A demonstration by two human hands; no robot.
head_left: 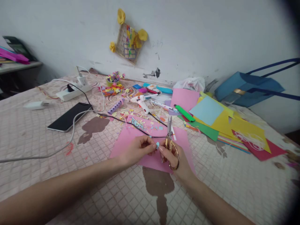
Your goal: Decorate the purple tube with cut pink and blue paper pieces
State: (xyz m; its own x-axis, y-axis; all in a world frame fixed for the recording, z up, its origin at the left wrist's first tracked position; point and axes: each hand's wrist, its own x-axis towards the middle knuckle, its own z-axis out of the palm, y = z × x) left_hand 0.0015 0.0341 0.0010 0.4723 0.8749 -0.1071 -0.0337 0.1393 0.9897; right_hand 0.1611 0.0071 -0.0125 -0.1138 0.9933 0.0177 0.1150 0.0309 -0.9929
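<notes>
A tiny light-blue paper piece (pixel 157 145) is pinched at its left side between the thumb and finger of my left hand (pixel 142 149). My right hand (pixel 177 158) touches or nearly touches the piece with its thumb and fingertip. Gold-handled scissors (pixel 169 131) are held in that same hand, their blades pointing up and away from me, looking closed. Both hands are above a pink paper sheet (pixel 126 142). Blue and other coloured paper scraps (pixel 139 123) lie scattered on the sheet's far part.
A white glue gun (pixel 141 101) lies beyond the sheet, its black cable crossing the sheet. At left are a dark tablet-like device (pixel 69 117) and a white power strip (pixel 73 92). Coloured papers (pixel 211 115), a green marker (pixel 185 113) and a blue bag (pixel 248 86) occupy the right.
</notes>
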